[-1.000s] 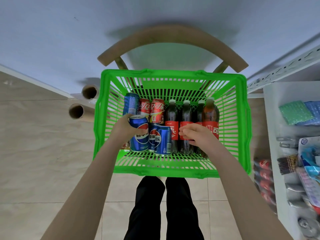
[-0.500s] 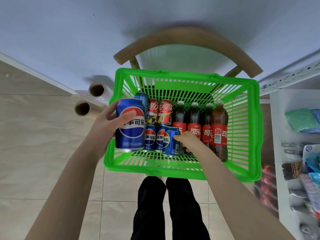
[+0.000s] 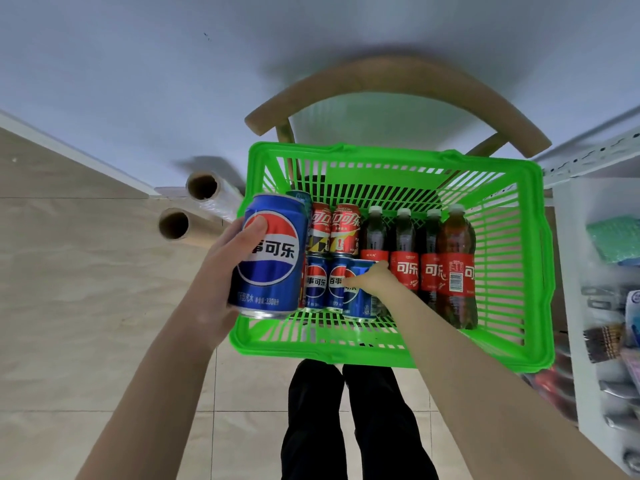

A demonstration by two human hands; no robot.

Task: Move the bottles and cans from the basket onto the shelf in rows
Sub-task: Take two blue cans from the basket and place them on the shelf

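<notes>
A green plastic basket sits on a wooden chair and holds several blue Pepsi cans, red cola cans and dark cola bottles. My left hand grips a blue Pepsi can, lifted above the basket's left front corner. My right hand reaches into the basket and its fingers curl round another blue Pepsi can standing in the front row. The white shelf is at the right edge.
Two rolls of clear film lie on the floor left of the basket. The chair's curved wooden back stands behind the basket. The shelf at right holds assorted packets and cans. My legs are below the basket.
My left hand has lifted its Pepsi can up out of the basket toward me. My right hand moved from the bottles left to a Pepsi can in the front row.
</notes>
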